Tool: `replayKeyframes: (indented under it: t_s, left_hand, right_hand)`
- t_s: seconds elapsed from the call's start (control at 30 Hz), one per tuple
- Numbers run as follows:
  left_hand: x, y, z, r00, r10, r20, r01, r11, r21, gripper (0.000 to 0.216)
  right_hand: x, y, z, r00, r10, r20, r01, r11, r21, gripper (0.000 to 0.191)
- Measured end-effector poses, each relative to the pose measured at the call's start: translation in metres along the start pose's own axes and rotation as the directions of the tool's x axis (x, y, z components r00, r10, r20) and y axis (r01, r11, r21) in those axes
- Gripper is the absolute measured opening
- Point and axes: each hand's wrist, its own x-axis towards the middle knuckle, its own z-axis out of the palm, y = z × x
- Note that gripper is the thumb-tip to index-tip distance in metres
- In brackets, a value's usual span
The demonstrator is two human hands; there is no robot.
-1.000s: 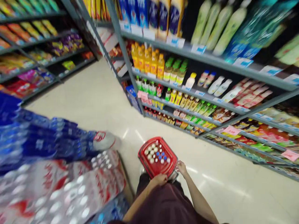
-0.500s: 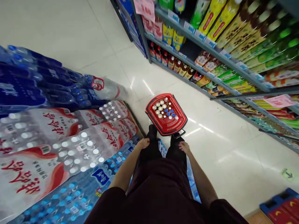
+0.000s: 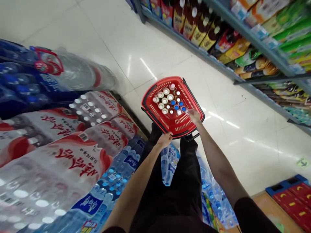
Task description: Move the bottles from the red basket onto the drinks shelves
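A red plastic shopping basket point(image 3: 186, 127) stands on the floor at my feet, with several small bottles point(image 3: 170, 97) upright inside. Their caps are cream, white and blue. My left hand point(image 3: 165, 139) has its fingers curled over the basket's near rim. Over the basket's right side, my right hand point(image 3: 193, 116) reaches in with its fingers drawn together at a white-capped bottle point(image 3: 187, 111) at the right end of the group. My fingers partly cover that bottle. A black handle point(image 3: 191, 136) lies folded along the near right rim.
Shrink-wrapped packs of bottled water point(image 3: 85, 155) are piled on the left, with blue-labelled packs point(image 3: 89, 204) nearer me. Drink shelves point(image 3: 206, 35) run along the upper right. A clear wrapped bundle point(image 3: 80, 71) juts over the floor. Red boxes point(image 3: 291, 200) sit at lower right.
Both hands have moved from beside my thighs forward to the basket, the left onto its near rim and the right inside. My view is closer to the basket and floor.
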Motion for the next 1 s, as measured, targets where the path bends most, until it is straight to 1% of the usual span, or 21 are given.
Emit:
replayKeyframes:
  t_s: [0.07, 0.13, 0.2, 0.27, 0.37, 0.43, 0.53, 0.63, 0.73, 0.83, 0.9, 1.0]
  left_hand:
    - [0.009, -0.001, 0.03, 0.998, 0.016, 0.058, -0.017, 1.0, 0.017, 0.03]
    - [0.013, -0.01, 0.058, 0.992, 0.028, 0.127, -0.033, 0.999, 0.037, 0.029]
    - [0.014, -0.026, 0.081, 0.981, 0.03, 0.193, -0.042, 0.997, 0.061, 0.028]
    - [0.015, -0.05, 0.098, 0.969, 0.008, 0.245, -0.034, 0.994, 0.101, 0.029]
    - [0.022, -0.086, 0.115, 0.956, -0.07, 0.284, 0.01, 0.979, 0.206, 0.031]
    - [0.033, -0.102, 0.123, 0.951, -0.098, 0.294, 0.016, 0.963, 0.27, 0.031]
    - [0.053, -0.108, 0.134, 0.953, -0.059, 0.297, -0.033, 0.954, 0.299, 0.031]
    - [0.07, -0.102, 0.141, 0.962, -0.003, 0.275, -0.081, 0.952, 0.295, 0.033]
    - [0.075, -0.093, 0.147, 0.967, 0.035, 0.253, -0.117, 0.941, 0.317, 0.035]
    - [0.069, -0.085, 0.15, 0.966, 0.09, 0.241, -0.171, 0.925, 0.341, 0.034]
    - [0.058, -0.079, 0.15, 0.966, 0.131, 0.224, -0.204, 0.916, 0.345, 0.033]
    - [0.032, -0.069, 0.146, 0.971, 0.171, 0.165, -0.219, 0.911, 0.348, 0.036]
  right_hand:
    - [0.014, 0.007, 0.026, 1.0, 0.019, -0.01, -0.02, 0.999, -0.051, 0.031]
    - [0.023, 0.017, 0.053, 0.998, 0.057, -0.003, -0.057, 0.993, -0.099, 0.038]
    - [0.027, 0.028, 0.078, 0.996, 0.092, 0.011, -0.089, 0.985, -0.148, 0.048]
    - [0.033, 0.04, 0.1, 0.993, 0.117, 0.026, -0.11, 0.975, -0.195, 0.058]
    - [0.047, 0.057, 0.128, 0.99, 0.134, 0.047, -0.111, 0.94, -0.322, 0.068]
    - [0.06, 0.066, 0.145, 0.989, 0.133, 0.056, -0.101, 0.916, -0.389, 0.067]
    - [0.078, 0.077, 0.17, 0.991, 0.126, 0.046, -0.096, 0.905, -0.415, 0.057]
    - [0.083, 0.086, 0.189, 0.993, 0.114, 0.014, -0.098, 0.901, -0.422, 0.047]
    - [0.07, 0.095, 0.196, 0.997, 0.08, -0.003, -0.074, 0.912, -0.403, 0.046]
    - [0.042, 0.099, 0.19, 1.0, 0.024, -0.002, -0.023, 0.928, -0.371, 0.051]
    - [0.018, 0.096, 0.177, 0.999, -0.038, -0.004, 0.034, 0.939, -0.342, 0.05]
    - [-0.029, 0.083, 0.147, 0.987, -0.154, -0.044, 0.136, 0.952, -0.274, 0.045]
